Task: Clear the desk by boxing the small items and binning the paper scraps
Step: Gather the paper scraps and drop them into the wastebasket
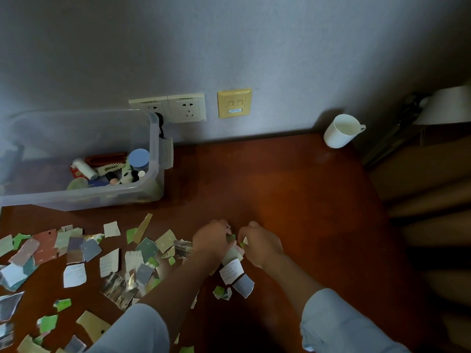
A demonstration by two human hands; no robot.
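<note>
left hand (212,239): knuckles up, fingers curled, gripping a small bunch of held scraps (231,237) low over the desk (293,187), mid-frame.
right hand (260,244): just beside the left, fingers curled onto the same bunch; a white bit shows at its fingertips.
bunch: green and white bits stick out between the 2 hands; piece count, can't tell.
loose scraps (109,262): lying flat over the left and near-left part of the desk; white printed pieces, plus green, grey, tan and reddish ones. A white text piece (230,271) and a grey piece (243,286) lie between the 2 forearms.
clear box (154,138): rear left of the desk, against the wall, upright, no lid on.
small items (112,170): inside the box, piled toward its right end; a blue-lidded jar (139,159), a white tube (85,169) and a black-and-white toy can be made out.
mug (340,131): white, rear right of the desk by the wall, handle to the right, well apart from both hands.
wall: 2 sockets (187,108) and a yellow plate (234,103), between box and mug.
lamp shade (446,105): off-white, far right edge.
sleeves (339,322): light blue, ending mid-forearm on both arms.
</note>
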